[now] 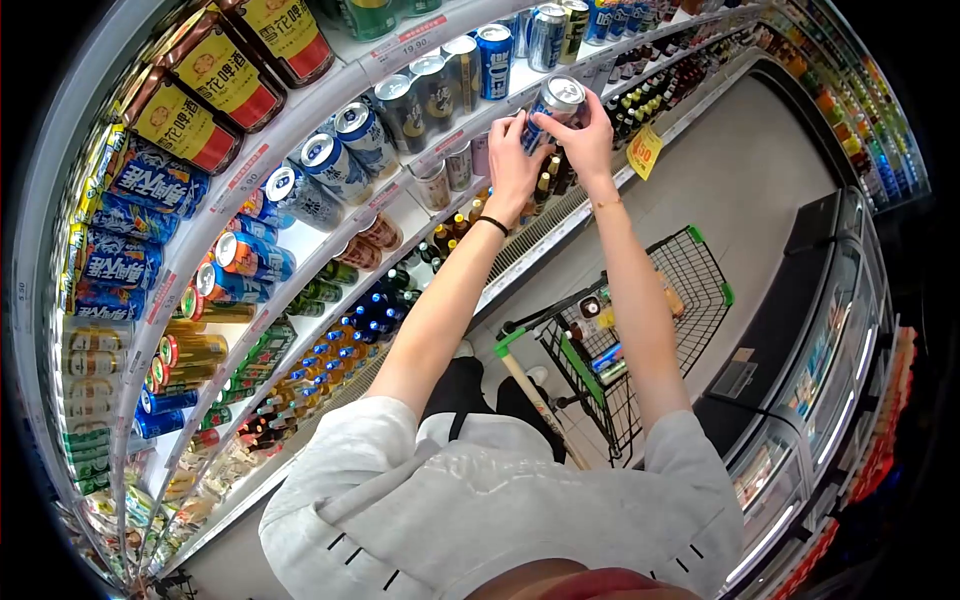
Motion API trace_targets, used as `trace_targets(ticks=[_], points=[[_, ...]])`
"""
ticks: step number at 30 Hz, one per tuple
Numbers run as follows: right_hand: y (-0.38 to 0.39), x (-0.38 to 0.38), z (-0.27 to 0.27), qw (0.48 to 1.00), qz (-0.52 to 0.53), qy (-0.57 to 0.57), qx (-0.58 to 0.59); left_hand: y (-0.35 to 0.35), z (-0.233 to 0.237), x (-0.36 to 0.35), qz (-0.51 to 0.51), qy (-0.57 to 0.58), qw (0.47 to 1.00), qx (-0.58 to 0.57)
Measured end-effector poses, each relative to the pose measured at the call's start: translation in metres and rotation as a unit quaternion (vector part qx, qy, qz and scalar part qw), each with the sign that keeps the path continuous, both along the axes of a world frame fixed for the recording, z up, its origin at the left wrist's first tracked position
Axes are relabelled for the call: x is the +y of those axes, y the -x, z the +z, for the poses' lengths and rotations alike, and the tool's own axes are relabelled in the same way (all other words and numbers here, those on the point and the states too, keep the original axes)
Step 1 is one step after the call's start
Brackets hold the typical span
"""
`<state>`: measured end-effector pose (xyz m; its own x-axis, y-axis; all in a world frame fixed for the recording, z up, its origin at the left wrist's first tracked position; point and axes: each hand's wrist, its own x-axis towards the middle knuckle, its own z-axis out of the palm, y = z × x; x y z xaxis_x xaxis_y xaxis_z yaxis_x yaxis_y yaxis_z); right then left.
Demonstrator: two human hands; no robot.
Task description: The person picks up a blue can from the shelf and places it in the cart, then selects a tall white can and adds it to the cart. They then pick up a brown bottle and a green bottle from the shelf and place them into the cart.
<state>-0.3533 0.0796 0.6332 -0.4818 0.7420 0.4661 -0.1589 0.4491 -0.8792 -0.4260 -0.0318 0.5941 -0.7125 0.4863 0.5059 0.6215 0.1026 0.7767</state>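
Out at arm's length, both my hands hold a drink can [562, 93] with a silver top and a dark blue side, tilted so its lid faces me. My left hand [515, 160], a dark band at its wrist, is closed around the can's left and lower side. On the can's right side my right hand [583, 140] grips it, thumb across the front. Much of the can's printed side is hidden by my fingers. Just beyond stand a blue can [494, 62] and a row of grey cans [430, 85] on the shelf.
A black wire shopping cart [690, 290] with green corners and several items stands on the floor at right. Curved drinks shelves [330, 225] fill the left. A yellow price tag [644, 152] juts from the shelf edge. Glass-topped freezers [820, 350] line the right.
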Motion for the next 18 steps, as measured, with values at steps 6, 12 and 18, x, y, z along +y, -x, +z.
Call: trace_targets(ticks=[6, 12, 18], points=[[0.054, 0.047, 0.021, 0.997, -0.04, -0.031, -0.05, 0.03, 0.011, 0.055, 0.027, -0.075, 0.997, -0.01], [0.087, 0.079, 0.03, 0.988, -0.061, -0.103, -0.095, 0.044, -0.003, 0.105, 0.014, -0.109, 0.994, -0.008], [0.128, 0.13, -0.002, 0.969, -0.091, -0.202, -0.106, 0.055, -0.021, 0.123, 0.0, -0.084, 0.996, 0.031]])
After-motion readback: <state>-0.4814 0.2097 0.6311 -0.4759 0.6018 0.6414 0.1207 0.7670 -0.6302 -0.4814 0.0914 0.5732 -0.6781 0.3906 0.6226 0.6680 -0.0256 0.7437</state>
